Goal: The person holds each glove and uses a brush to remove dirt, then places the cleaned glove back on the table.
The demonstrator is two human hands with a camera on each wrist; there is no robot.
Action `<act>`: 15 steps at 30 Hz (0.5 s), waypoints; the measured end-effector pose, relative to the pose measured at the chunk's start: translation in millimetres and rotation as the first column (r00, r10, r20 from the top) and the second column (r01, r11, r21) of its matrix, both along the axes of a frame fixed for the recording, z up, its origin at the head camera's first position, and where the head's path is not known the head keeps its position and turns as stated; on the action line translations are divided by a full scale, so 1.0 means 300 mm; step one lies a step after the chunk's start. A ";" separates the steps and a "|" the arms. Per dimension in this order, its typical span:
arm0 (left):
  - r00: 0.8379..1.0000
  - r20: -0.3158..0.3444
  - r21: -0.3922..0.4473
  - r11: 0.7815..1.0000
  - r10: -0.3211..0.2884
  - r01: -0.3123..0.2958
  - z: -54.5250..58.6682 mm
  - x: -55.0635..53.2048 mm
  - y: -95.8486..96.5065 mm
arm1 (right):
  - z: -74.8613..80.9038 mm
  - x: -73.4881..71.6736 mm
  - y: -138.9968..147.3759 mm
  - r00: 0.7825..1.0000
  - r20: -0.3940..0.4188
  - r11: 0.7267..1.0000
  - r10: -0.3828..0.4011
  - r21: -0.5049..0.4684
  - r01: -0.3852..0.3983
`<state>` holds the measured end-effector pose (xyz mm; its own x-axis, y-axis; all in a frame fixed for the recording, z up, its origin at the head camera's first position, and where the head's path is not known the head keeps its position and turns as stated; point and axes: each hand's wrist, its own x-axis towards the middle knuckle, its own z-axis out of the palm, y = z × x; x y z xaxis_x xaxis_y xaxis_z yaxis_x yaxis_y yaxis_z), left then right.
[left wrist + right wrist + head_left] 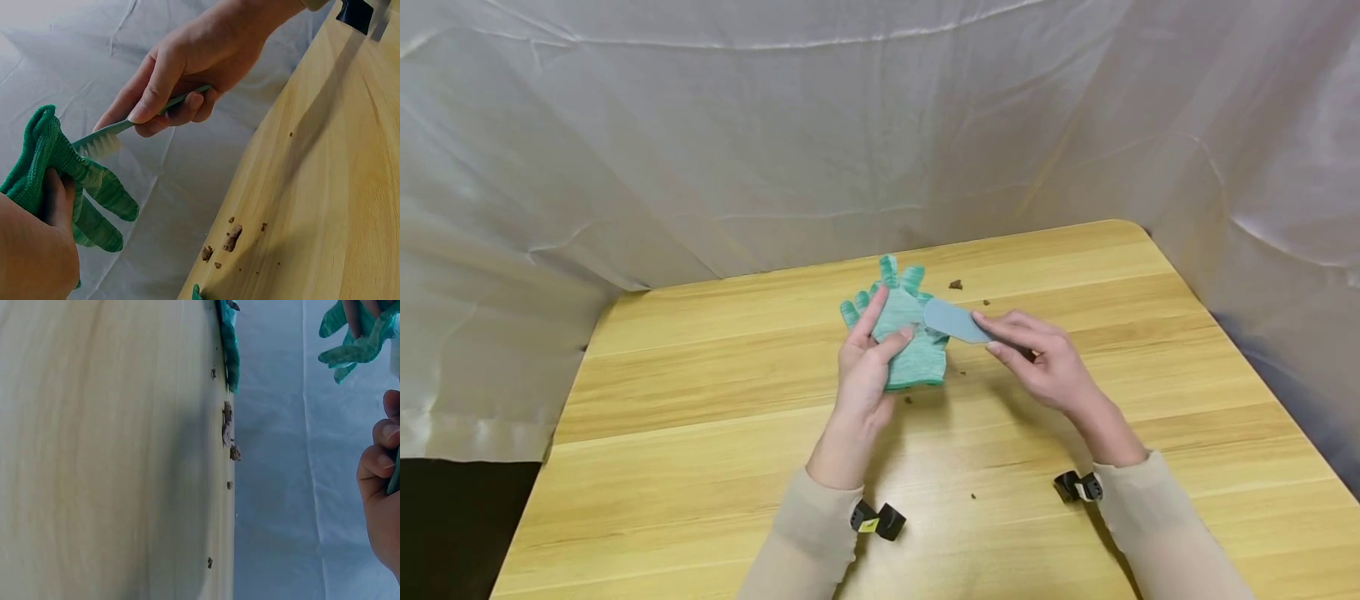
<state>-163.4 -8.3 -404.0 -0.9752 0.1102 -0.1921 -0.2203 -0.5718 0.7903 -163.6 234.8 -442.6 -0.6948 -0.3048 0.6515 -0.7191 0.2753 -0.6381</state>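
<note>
My left hand (862,375) grips a light green knitted glove (921,362) above the table, its thumb across the fabric and its index finger stretched along it. A few dark smudges mark the glove near the thumb. My right hand (1048,358) pinches a blue-grey brush (957,322) by its handle, thumb on one side and fingers on the other. In the left wrist view, the brush's pale bristles (101,147) face down onto the glove's fabric. Another green glove (229,353) lies on the table near its far edge, mostly hidden in the head view.
Brown crumbs (232,239) are scattered on the wooden table (700,467), the largest near its far edge. Pale grey curtains (775,142) hang behind and at both sides. Each sleeve carries a small black camera (880,521) at the wrist.
</note>
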 end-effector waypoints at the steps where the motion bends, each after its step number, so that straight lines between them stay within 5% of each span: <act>1: 1.000 0.001 0.002 1.000 0.002 -0.002 -0.001 -0.001 -0.003 | 0.000 -0.001 0.002 1.000 0.002 1.000 0.000 -0.001 0.000; 15: 0.999 -0.017 -0.058 0.997 0.045 -0.045 -0.031 -0.010 0.027 | 0.016 0.010 -0.032 1.000 0.022 0.999 0.014 -0.031 -0.013</act>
<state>-166.2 -0.3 -413.3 -0.9819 0.0552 -0.1811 -0.1823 -0.5336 0.8259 -160.5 225.3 -437.7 -0.7052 -0.2939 0.6453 -0.7081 0.2457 -0.6619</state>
